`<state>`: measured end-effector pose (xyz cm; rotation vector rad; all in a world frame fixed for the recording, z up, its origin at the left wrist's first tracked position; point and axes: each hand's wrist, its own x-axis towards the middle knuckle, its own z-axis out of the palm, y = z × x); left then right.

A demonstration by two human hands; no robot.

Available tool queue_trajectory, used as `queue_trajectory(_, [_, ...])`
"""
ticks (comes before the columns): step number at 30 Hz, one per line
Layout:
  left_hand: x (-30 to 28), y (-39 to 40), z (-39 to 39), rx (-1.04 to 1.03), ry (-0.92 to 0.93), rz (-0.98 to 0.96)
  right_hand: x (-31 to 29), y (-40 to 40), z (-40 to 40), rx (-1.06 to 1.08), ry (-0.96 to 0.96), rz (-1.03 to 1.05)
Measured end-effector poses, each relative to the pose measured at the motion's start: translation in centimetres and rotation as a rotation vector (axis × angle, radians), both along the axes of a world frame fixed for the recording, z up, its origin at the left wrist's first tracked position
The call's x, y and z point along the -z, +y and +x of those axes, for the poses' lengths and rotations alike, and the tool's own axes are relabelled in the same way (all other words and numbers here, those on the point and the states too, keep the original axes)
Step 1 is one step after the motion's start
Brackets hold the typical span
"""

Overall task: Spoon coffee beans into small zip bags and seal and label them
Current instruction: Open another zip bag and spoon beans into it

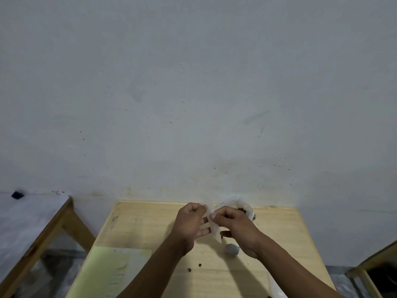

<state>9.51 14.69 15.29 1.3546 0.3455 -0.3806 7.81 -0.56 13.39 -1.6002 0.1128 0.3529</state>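
Note:
A small clear zip bag (215, 230) hangs above the wooden table (139, 229), held between both hands. My left hand (191, 222) pinches its top left corner with curled fingers. My right hand (234, 224) pinches its top right corner with thumb and forefinger. Behind my right hand stands a large clear plastic bag of coffee beans (242, 206) against the wall. A small grey object (231, 250) lies on the table under my right wrist; I cannot tell what it is.
A pale yellow-green sheet with stickers (111, 269) lies at the table's near left. Two loose beans (194, 267) lie mid-table. Clear plastic (276, 287) lies at the near right. A wooden bench (43, 229) stands left, another piece of wooden furniture (373, 267) at the right edge.

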Motion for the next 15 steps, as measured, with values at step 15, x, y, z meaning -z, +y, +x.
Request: queue_trajectory(15, [2.1,-1.3,-1.1,-0.011,0.054,0.090,1.5,0.0,-0.9,0.062,-0.149,-0.413])
